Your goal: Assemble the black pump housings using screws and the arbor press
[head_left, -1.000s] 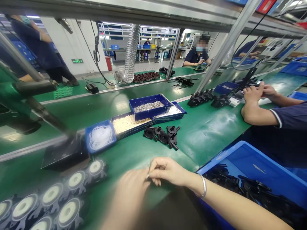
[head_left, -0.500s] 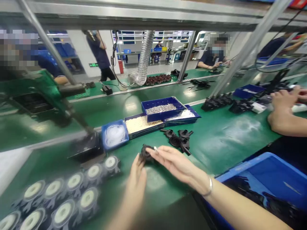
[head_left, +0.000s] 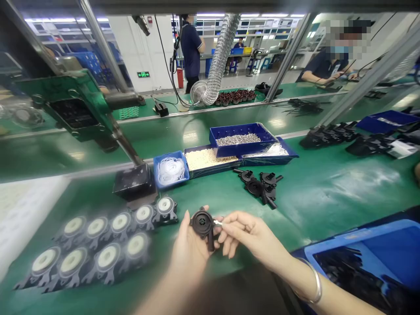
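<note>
My left hand (head_left: pixel 187 253) is closed around a round black plastic pump housing (head_left: pixel 201 224) with a stub pipe, its hollow side turned up. Between the thumb and fingertips of my right hand (head_left: pixel 252 234) is a small white piece (head_left: pixel 217 223), held at the housing's right edge; its exact kind is too small to tell. Several similar black housings (head_left: pixel 254 187) lie in a cluster beyond my right hand. To the left stand rows of black pump bodies (head_left: pixel 108 256) with pale round centres.
Blue bins hold white rings (head_left: pixel 170 170), cream-coloured small parts (head_left: pixel 210 158), metal pins (head_left: pixel 239 139) and white pieces (head_left: pixel 272 151). A green hand press (head_left: pixel 75 107) rises at left. A blue crate (head_left: pixel 364 238) with black parts is at lower right. Other people work beyond the bench.
The black housing now rests in my left hand, tilted to show its hollow side. My right hand has drawn back to the housing's right edge. The whole view has shifted.
</note>
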Demonstrator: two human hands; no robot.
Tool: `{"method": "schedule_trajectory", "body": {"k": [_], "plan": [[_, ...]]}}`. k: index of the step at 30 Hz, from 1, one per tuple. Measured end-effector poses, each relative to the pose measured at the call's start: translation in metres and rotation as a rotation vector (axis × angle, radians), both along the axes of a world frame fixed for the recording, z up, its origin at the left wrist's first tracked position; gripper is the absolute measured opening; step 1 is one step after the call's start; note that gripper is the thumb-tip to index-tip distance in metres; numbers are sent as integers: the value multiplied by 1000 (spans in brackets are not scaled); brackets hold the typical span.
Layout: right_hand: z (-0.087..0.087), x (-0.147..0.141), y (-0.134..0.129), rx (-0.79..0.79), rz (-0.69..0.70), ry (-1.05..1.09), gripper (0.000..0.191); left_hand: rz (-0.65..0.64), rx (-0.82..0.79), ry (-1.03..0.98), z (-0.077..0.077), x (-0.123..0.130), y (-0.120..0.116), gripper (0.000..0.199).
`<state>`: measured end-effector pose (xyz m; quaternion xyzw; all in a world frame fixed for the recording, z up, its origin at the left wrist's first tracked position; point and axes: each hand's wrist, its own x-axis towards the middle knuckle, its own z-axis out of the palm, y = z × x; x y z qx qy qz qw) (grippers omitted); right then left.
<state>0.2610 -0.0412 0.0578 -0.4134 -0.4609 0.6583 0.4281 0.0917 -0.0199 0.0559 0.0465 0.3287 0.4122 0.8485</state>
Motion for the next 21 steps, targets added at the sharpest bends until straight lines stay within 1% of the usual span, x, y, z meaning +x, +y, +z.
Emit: {"method": "schedule_trajectory", "body": {"k": [3, 8, 12, 14, 17, 19, 21], "plan": [[-6, -4, -5, 151, 19, -212, 27, 7, 34, 15, 1, 1, -3, 49], [-8, -7, -9, 535, -41, -530, 17, 1, 99, 64, 0, 4, -8, 48], [-11, -9, -12, 771, -102, -703, 14, 11, 164, 145, -1, 6, -12, 49], [-12, -9, -13, 847, -136, -803, 14, 10, 212, 211, -2, 7, -15, 50], [-10, -9, -18, 941, -137, -951, 16, 11, 328, 353, -5, 9, -19, 53], [-8, -9, -21, 998, -125, -1027, 18, 16, 429, 485, -8, 10, -21, 53], [-10, -9, -23, 1016, -127, -1068, 19, 12, 523, 636, -10, 12, -24, 52]]}}
